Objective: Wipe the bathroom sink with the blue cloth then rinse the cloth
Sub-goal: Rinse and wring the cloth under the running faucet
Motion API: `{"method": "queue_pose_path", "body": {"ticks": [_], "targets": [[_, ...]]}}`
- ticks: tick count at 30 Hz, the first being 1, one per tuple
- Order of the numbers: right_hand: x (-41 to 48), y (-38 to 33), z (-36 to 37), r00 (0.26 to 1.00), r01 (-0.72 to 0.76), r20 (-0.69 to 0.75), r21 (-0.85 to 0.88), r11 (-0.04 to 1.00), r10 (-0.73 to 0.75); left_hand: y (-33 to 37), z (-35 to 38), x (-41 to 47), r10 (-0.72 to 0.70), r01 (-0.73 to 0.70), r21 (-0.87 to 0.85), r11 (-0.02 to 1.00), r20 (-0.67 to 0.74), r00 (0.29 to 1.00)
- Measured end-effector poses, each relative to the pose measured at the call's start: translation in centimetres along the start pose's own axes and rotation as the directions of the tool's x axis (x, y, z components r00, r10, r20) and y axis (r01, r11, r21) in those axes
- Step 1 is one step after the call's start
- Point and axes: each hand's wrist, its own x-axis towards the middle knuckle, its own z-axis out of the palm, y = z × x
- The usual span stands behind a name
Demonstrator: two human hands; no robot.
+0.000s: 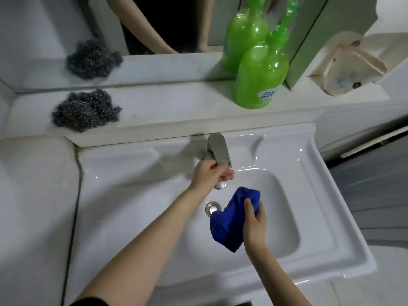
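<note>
The white bathroom sink [309, 191] fills the middle of the view, with a metal drain [212, 208] in its basin. My right hand [254, 224] grips the bunched blue cloth [229, 219] above the basin, just right of the drain. My left hand [209, 175] holds the front end of the steel faucet lever [218, 149], fingers curled under it. The faucet spout is mostly hidden under that hand. No water stream is visible.
On the ledge behind the sink sit a steel wool scrubber [86, 110] at the left and a green bottle [260, 74] at the right. A mirror [154, 25] runs along the back. A beige holder [351, 67] hangs at the far right.
</note>
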Motion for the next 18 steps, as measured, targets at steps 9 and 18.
{"method": "queue_pose_path", "body": {"ticks": [9, 18], "targets": [[1.3, 0.5, 0.9, 0.995, -0.035, 0.091, -0.013, 0.999, 0.036, 3.3, -0.4, 0.0, -0.015, 0.021, -0.066, 0.998, 0.079, 0.997], [5.5, 3.7, 4.1, 0.899, -0.069, 0.429, -0.05, 0.996, 0.084, -9.8, -6.4, -0.6, -0.102, 0.083, -0.066, 0.994, -0.391, 0.915]]}}
